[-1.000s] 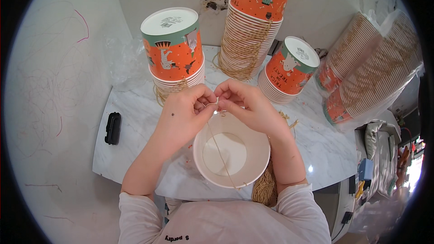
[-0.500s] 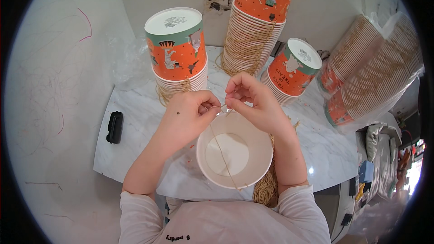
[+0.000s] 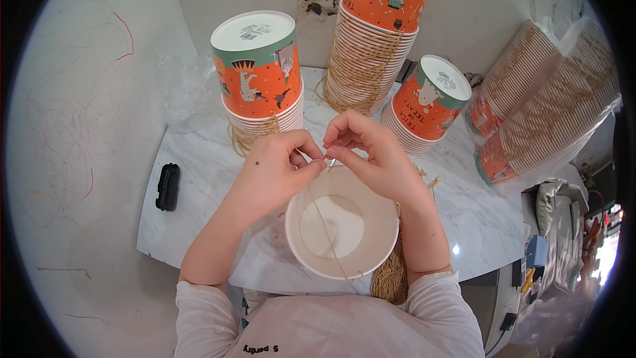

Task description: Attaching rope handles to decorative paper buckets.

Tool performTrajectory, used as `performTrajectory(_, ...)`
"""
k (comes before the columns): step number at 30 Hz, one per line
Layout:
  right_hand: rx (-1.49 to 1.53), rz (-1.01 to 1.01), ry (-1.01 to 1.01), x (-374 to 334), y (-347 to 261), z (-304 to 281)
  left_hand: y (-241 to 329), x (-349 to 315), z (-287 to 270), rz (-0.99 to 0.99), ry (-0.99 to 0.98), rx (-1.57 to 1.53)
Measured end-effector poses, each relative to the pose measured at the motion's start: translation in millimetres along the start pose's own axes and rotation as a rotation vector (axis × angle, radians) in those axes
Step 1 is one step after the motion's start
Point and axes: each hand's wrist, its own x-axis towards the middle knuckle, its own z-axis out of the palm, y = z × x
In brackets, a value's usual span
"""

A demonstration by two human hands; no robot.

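Observation:
A white-lined paper bucket [image 3: 381, 235] stands mouth up on the marble table in front of me. A thin tan cord [image 3: 326, 224] runs across its mouth from the near rim up to my fingers at the far rim. My left hand [image 3: 286, 160] pinches the cord between thumb and forefinger. Close beside it, my right hand [image 3: 363, 151] pinches at the cord's end by the far rim, its fingertips almost meeting the left ones. Whether a knot lies between them is too small to see. A bundle of tan cords [image 3: 389, 278] lies against the bucket's right side.
Stacks of upside-down orange and green buckets stand behind my hands: a left stack [image 3: 260, 79], a tall middle stack [image 3: 371, 53] and a short right stack [image 3: 427, 103]. Bagged stacks [image 3: 556, 106] lean at the far right. A black case [image 3: 168, 187] lies near the left table edge [image 3: 149, 205].
My right hand has shifted slightly left, and its fingertips are nearer my left hand's. The bucket has moved a touch left. Both hands keep pinching at the cord.

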Motion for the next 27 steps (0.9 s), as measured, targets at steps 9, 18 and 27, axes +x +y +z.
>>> performTrajectory(9,0.024,-0.011,0.035,-0.4,1.3,2.0,-0.9,0.5,-1.2,-0.056,-0.037,-0.108)
performTrajectory(18,-0.039,-0.092,0.047,-0.8,0.0,3.0,-2.2,1.8,-1.4,-0.054,-0.056,-0.206)
performTrajectory(27,-0.106,-0.055,0.011,-2.0,-6.6,-1.3,-10.1,7.8,-2.7,-0.072,-0.075,-0.279)
